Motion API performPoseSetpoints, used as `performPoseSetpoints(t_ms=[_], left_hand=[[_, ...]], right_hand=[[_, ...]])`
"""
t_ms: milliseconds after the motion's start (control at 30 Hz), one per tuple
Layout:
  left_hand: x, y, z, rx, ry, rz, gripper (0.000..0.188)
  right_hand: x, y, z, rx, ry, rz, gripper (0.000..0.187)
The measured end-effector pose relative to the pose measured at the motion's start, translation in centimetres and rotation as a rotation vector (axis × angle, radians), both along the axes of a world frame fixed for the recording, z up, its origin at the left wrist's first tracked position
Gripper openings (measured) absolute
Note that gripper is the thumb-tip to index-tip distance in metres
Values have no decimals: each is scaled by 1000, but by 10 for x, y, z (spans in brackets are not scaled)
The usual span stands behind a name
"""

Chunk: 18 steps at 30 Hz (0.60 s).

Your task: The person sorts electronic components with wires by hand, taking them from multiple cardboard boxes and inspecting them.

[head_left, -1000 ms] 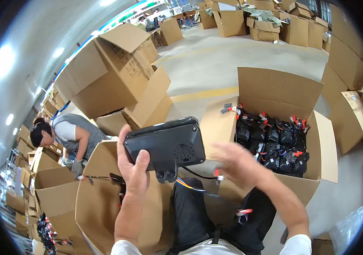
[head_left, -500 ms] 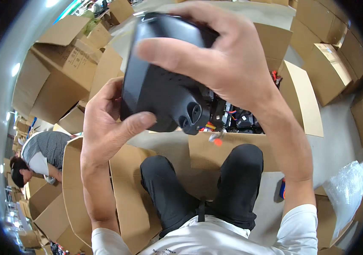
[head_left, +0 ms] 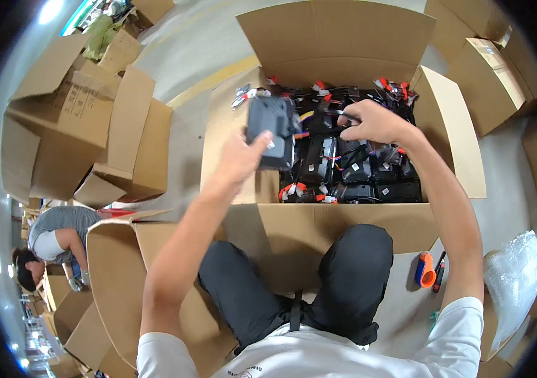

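My left hand (head_left: pixel 243 157) grips a black plastic housing (head_left: pixel 271 129) by its near left side, thumb on top, over the left part of an open cardboard box (head_left: pixel 344 220). Coloured wires run from the housing's right side toward the middle of the box. Over the box's contents, my right hand (head_left: pixel 372 123) is closed in a pinch on a black cable (head_left: pixel 338 116); its exact ends are hidden. Below lie several similar black units (head_left: pixel 356 170) in rows, with coloured wires and red-and-white connectors (head_left: pixel 293 190) among them.
Another open carton (head_left: pixel 114 264) stands at my left knee, and more cartons (head_left: pixel 61 132) are at far left. An orange-and-blue tape roll (head_left: pixel 426 271) and a red-and-black tool (head_left: pixel 440 272) lie right of my knee. Clear plastic wrap (head_left: pixel 514 277) sits farther right. A person (head_left: pixel 61 236) bends at left.
The black housing has gone from close before me down to the box, now in my left hand alone. My right hand has let go of it and closed on a black cable.
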<state>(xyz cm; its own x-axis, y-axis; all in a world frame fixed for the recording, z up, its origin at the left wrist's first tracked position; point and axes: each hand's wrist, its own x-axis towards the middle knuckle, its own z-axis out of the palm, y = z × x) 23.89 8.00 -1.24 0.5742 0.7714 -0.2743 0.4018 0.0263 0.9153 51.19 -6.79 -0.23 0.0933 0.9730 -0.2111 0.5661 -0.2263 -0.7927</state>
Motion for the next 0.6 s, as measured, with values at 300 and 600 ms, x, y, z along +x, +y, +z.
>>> performPoseSetpoints(t_ms=[300, 600], left_hand=[[57, -5, -149, 366, 733, -135, 68], [49, -12, -168, 1289, 1201, -946, 58]], right_hand=[[-19, 52, -126, 39, -402, 156, 24], [-55, 36, -154, 280, -803, 251, 28]])
